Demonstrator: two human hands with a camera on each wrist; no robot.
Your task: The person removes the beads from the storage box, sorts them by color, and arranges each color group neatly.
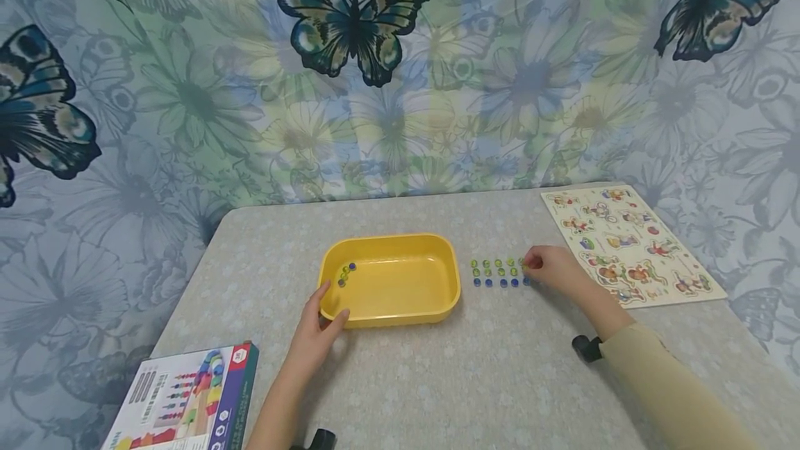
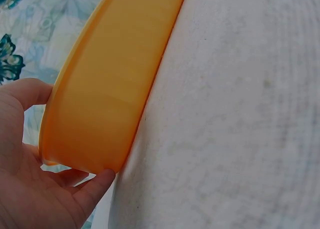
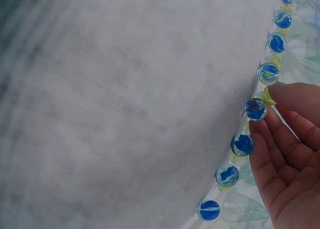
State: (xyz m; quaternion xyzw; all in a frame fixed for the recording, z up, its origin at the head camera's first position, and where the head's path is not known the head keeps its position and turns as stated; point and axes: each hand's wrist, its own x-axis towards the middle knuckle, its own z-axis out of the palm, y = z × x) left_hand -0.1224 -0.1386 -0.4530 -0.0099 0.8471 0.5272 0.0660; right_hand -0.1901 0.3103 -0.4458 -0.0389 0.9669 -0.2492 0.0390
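A yellow tray [image 1: 406, 297] stands in the middle of the table, with several glass marbles [image 1: 344, 273], green-yellow and blue, near its left end. My left hand [image 1: 312, 330] grips the near left corner, thumb and fingers on the rim and outer wall, as the left wrist view also shows. To the right of the tray, marbles lie in rows: green-yellow marbles [image 1: 498, 272] behind, blue marbles [image 1: 504, 283] in front. At the right end of these rows, my right hand [image 1: 553, 271] pinches a yellow marble [image 3: 269, 96] between thumb and forefinger, partly hidden by them.
A wooden puzzle board [image 1: 631, 245] with printed figures lies at the right, beyond my right forearm. A printed box [image 1: 181, 398] sits at the near left edge of the table [image 1: 437, 380]. Behind the table hangs a butterfly-patterned cloth [image 1: 387, 130].
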